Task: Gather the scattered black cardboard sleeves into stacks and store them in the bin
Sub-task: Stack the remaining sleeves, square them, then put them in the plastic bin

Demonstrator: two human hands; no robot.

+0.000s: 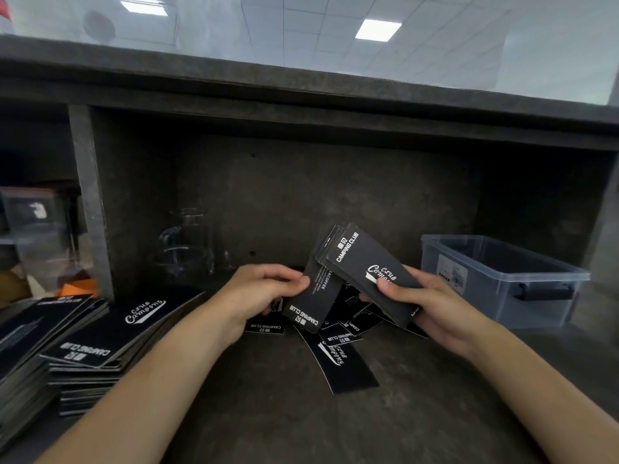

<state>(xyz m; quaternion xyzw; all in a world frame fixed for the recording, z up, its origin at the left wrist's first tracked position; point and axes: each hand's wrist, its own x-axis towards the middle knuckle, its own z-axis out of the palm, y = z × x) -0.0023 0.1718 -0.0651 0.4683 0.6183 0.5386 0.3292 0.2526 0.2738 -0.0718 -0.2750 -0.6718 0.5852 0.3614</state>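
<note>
Large stacks (100,343): piled left of the left hand (268,289).
Plastic bin (495,303): set just right of the right hand (422,306).
Scattered sleeves (345,363): spread beneath both hands.
Held stack (365,262): clamped in the right hand, thumb on top.
Single sleeve (311,299): pinched by the left hand.

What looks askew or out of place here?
Loose black sleeves lie crisscrossed at odd angles on the counter. The stack in the right hand is fanned at its top, not squared.

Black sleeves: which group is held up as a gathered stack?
The stack in the right hand; the left hand pinches a single sleeve, and the rest lie on the counter.
</note>
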